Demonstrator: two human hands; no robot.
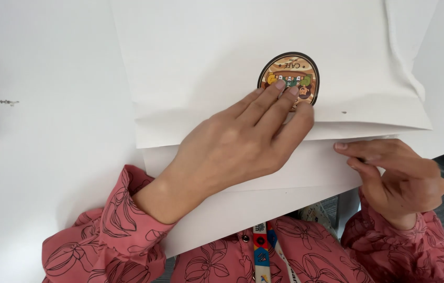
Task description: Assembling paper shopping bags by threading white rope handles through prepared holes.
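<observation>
Feed looks bright and even from my end, soft diffuse light, probably overhead. The white table [39, 157] and the white bag [206, 52] are close to blown out, so I lose the bag's edges except where the folds throw thin grey shadows. My left hand [232, 152] casts only a faint soft shadow under the palm and wrist, nothing hard. No glare spots that I can spot. Focus is decent across the middle: the sticker [290, 71] and sleeve pattern read crisp. The bottom right corner goes darker beside my right hand [400, 178]. Straight edges stay mostly straight, slight wide-angle stretch toward the corners.
</observation>
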